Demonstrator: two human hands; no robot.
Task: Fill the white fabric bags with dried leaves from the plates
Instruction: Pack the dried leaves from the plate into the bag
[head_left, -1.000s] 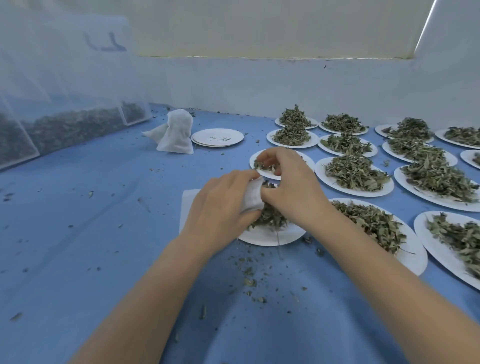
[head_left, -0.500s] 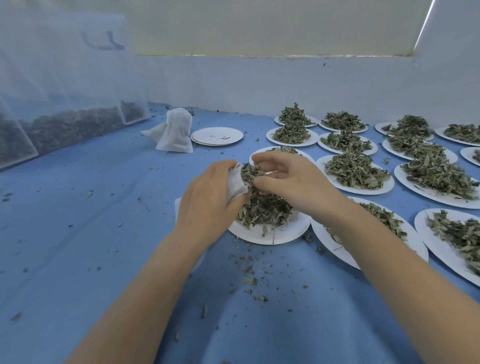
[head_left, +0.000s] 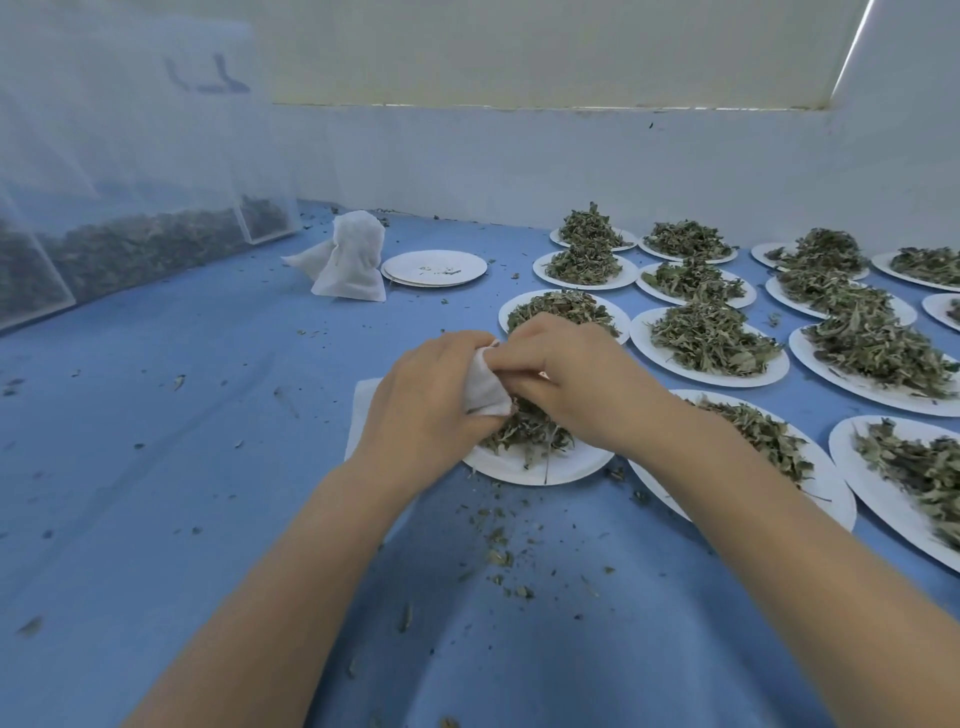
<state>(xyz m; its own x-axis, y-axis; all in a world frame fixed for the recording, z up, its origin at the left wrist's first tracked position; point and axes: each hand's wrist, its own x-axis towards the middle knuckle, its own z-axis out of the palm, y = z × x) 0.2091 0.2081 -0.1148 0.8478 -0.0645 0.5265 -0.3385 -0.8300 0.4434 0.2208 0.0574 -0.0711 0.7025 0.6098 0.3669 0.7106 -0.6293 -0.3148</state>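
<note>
White bag (head_left: 485, 387), white plates (head_left: 540, 465), grey-green leaves (head_left: 524, 434), blue tablecloth (head_left: 182, 415).

A blue counter (head_left: 171, 467) carries many white plates (head_left: 709, 371) heaped with dried leaves (head_left: 714, 338), set in rows across its right side up to the back wall. An almost bare stack of plates (head_left: 434, 269) sits farther back, with a filled white bag (head_left: 350, 260) just beside it on the left. Clear bins (head_left: 130, 249) of leaves stand along the left edge. Leaf crumbs (head_left: 498, 556) lie scattered over the near counter, and a flat white sheet (head_left: 361, 410) lies by the nearest plate (head_left: 535, 465).
</note>
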